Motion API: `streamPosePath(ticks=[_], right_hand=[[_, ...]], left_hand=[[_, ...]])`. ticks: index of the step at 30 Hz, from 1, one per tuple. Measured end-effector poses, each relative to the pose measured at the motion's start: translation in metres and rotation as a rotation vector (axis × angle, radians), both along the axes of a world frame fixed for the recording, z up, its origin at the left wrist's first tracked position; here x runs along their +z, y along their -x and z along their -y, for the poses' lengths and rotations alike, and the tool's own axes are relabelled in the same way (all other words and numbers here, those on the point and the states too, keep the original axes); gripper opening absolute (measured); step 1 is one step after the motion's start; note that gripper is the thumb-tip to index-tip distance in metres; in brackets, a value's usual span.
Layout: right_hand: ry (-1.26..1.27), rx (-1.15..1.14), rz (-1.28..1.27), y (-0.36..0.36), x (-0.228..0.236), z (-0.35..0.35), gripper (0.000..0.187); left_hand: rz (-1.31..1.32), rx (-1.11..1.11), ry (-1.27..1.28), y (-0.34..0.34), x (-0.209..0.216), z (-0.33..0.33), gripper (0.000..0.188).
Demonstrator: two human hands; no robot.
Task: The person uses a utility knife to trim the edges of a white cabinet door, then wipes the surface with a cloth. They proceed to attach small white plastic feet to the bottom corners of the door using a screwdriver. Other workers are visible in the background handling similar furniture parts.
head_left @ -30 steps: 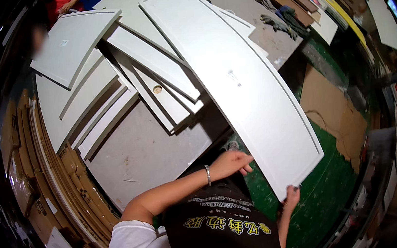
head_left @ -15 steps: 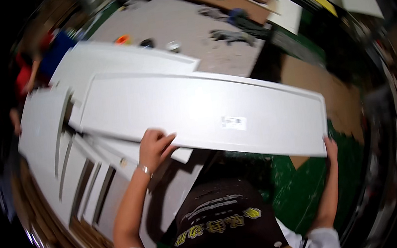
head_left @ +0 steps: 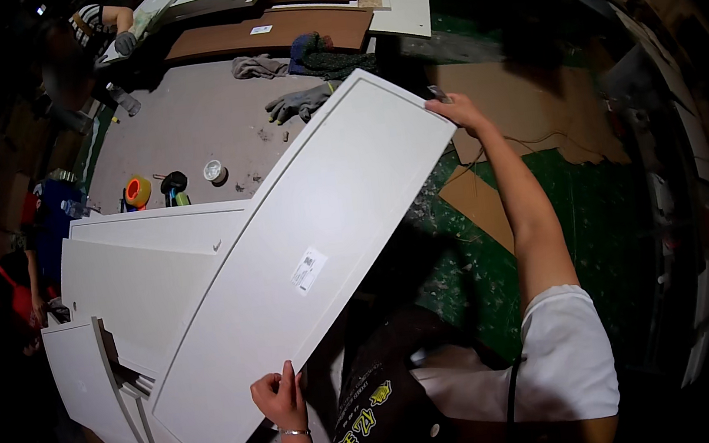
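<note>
A long white panel with a raised rim and a white paper label slants from lower left to upper right in front of me. My left hand, with a metal band on its wrist, grips the panel's near long edge towards its lower end. At the far right corner my right hand is closed on the short end. A small grey object sticks up by its fingers; I cannot make out its kind. Both hands' fingers are partly hidden. The panel's lower left end lies over other white panels.
A tape roll, small round tub and grey gloves lie on the worktable. Brown panels are stacked behind. Cardboard covers part of the green floor. Other people stand at the far left and left.
The white panel has swung from nearly level to a steep slant. My right hand has moved up and away, while my left has come lower and nearer, both still holding it.
</note>
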State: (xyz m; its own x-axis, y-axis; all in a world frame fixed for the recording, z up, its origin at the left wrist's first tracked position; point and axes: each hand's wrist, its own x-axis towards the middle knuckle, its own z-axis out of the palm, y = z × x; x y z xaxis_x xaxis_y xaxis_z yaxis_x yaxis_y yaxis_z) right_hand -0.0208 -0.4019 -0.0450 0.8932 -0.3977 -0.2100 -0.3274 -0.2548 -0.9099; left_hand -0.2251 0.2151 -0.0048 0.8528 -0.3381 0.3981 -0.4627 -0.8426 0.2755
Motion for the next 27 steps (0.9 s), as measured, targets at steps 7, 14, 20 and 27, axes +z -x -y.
streamPosePath(ticks=[7,14,20,27], right_hand=[[0.035,-0.346,0.519,-0.061,-0.039,-0.058,0.032],[0.296,-0.212,0.56,-0.037,-0.05,-0.105,0.023],[0.38,-0.281,0.712,-0.077,-0.042,-0.135,0.023],[0.456,-0.29,0.679,-0.074,-0.044,-0.172,0.024]], left_hand=[[0.104,0.094,-0.152,0.011,-0.016,-0.012,0.04],[0.173,0.116,-0.17,0.009,-0.015,0.001,0.036],[0.104,0.156,-0.113,0.009,-0.017,-0.003,0.034],[0.123,0.137,-0.058,0.007,-0.017,0.0,0.034]])
